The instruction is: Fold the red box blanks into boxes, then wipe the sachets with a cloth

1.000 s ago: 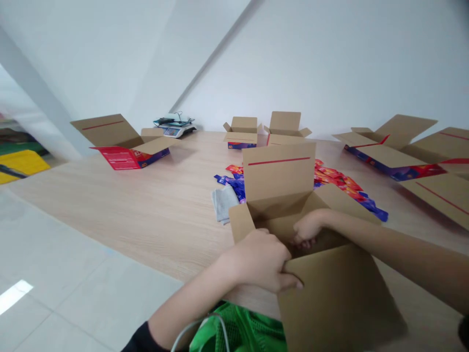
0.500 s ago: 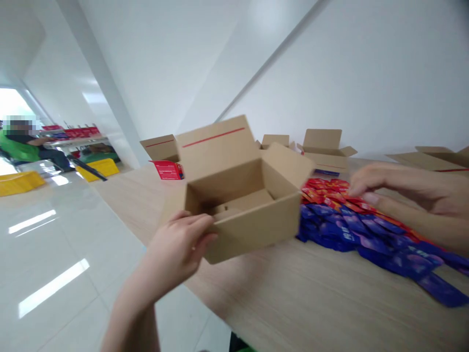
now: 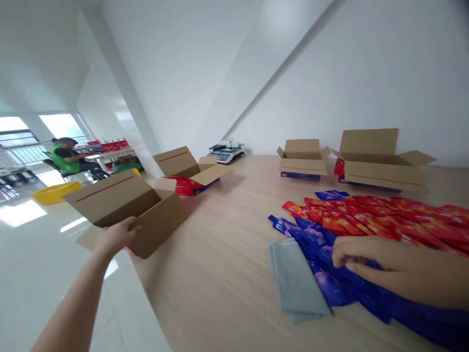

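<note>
My left hand [image 3: 117, 238] grips the near wall of an open cardboard box [image 3: 161, 222] at the table's left edge, fingers over its rim. The box's flaps stand out, one marked with a red line. On the right, my right hand [image 3: 370, 259] is over a pile of blue packets [image 3: 315, 239], with thumb and fingers curled together. Whether a packet is between its fingertips is hidden. Red packets [image 3: 366, 215] lie spread just behind the blue ones. A flat, folded grey sheet or bag [image 3: 295, 278] lies beside the blue pile.
More open boxes stand on the table [image 3: 220, 274]: one box [image 3: 190, 176] behind mine, another box [image 3: 302, 164] and a larger box [image 3: 377, 164] by the wall. A scale [image 3: 227, 152] sits at the back. Across the room sits a person [image 3: 68, 159] near a yellow crate [image 3: 56, 192].
My left hand has carried the box left, to the table's edge. My right hand has gone from the red packets to the blue ones. The view has shifted, bringing the scale and grey sheet into sight.
</note>
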Demonstrator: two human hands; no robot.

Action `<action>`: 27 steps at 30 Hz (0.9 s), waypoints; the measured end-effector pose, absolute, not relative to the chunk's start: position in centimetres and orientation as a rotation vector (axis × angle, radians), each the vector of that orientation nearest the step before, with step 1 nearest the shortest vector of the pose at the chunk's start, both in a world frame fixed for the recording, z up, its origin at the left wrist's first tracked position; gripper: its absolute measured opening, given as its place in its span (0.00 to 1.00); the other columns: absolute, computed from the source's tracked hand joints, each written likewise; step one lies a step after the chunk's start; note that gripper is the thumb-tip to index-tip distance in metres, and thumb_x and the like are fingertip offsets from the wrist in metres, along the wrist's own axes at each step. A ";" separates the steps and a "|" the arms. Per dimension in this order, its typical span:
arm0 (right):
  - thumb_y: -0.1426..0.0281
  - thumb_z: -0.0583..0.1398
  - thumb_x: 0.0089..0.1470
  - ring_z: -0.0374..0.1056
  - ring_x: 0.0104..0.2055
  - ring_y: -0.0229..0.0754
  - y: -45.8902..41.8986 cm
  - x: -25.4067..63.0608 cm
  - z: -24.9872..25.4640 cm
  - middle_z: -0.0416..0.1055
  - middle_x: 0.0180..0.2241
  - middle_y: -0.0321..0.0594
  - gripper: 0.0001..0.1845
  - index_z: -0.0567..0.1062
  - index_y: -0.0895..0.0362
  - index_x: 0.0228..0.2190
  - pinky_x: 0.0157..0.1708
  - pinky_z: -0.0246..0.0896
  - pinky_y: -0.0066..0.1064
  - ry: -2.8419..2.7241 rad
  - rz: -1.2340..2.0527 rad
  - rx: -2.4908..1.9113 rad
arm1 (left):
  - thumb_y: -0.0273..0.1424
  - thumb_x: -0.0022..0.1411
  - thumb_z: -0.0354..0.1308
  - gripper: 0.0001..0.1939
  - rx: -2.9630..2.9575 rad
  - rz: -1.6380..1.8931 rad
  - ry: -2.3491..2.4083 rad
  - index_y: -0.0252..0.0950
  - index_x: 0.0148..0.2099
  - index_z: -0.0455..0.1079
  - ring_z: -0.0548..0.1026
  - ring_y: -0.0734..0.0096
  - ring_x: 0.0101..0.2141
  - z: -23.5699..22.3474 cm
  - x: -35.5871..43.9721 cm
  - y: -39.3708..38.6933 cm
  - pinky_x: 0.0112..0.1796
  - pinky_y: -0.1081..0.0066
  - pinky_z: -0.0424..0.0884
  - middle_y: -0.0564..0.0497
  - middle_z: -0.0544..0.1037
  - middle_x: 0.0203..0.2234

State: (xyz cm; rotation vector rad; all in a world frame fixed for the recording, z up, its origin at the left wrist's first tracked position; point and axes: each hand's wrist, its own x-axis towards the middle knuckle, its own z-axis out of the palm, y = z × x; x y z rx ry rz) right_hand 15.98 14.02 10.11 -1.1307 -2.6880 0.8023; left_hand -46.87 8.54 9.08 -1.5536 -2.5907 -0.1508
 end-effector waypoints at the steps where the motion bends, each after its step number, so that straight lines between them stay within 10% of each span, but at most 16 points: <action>1: 0.59 0.51 0.60 0.71 0.43 0.52 15.1 14.4 10.1 0.75 0.40 0.39 0.12 0.75 0.39 0.35 0.46 0.69 0.47 -2.723 0.854 -1.084 | 0.40 0.61 0.52 0.12 -1.546 -0.124 -2.598 0.38 0.41 0.67 0.77 0.53 0.38 8.9 -47.3 9.4 0.37 0.68 0.62 0.48 0.80 0.32; 9: 0.80 0.54 0.52 0.71 0.46 0.42 28.0 -5.9 8.6 0.72 0.50 0.47 0.23 0.72 0.59 0.50 0.46 0.65 0.30 -2.922 0.326 -0.806 | 0.43 0.64 0.46 0.17 -1.490 0.016 -2.630 0.38 0.47 0.66 0.75 0.49 0.45 7.6 -49.0 12.0 0.41 0.65 0.59 0.45 0.80 0.39; 17: 0.82 0.49 0.58 0.38 0.70 0.56 36.0 -25.1 7.3 0.38 0.70 0.50 0.37 0.49 0.54 0.66 0.63 0.34 0.52 -2.621 -0.154 -0.964 | 0.44 0.63 0.46 0.15 -1.465 0.049 -2.581 0.40 0.42 0.65 0.77 0.50 0.41 6.4 -49.7 12.0 0.40 0.63 0.60 0.47 0.81 0.35; 24: 0.57 0.57 0.61 0.63 0.56 0.49 39.4 -26.9 7.1 0.69 0.53 0.45 0.21 0.72 0.57 0.49 0.58 0.53 0.52 -2.539 -0.286 -1.124 | 0.42 0.65 0.42 0.14 -1.420 0.110 -2.510 0.39 0.39 0.63 0.78 0.50 0.38 6.0 -49.2 11.9 0.37 0.64 0.60 0.44 0.80 0.34; 27: 0.61 0.57 0.62 0.66 0.52 0.47 40.0 -24.3 8.9 0.72 0.49 0.44 0.16 0.74 0.58 0.46 0.55 0.56 0.48 -2.499 -0.353 -1.097 | 0.42 0.64 0.43 0.13 -1.425 0.082 -2.496 0.40 0.38 0.63 0.77 0.51 0.38 5.8 -49.2 11.8 0.36 0.65 0.59 0.45 0.81 0.34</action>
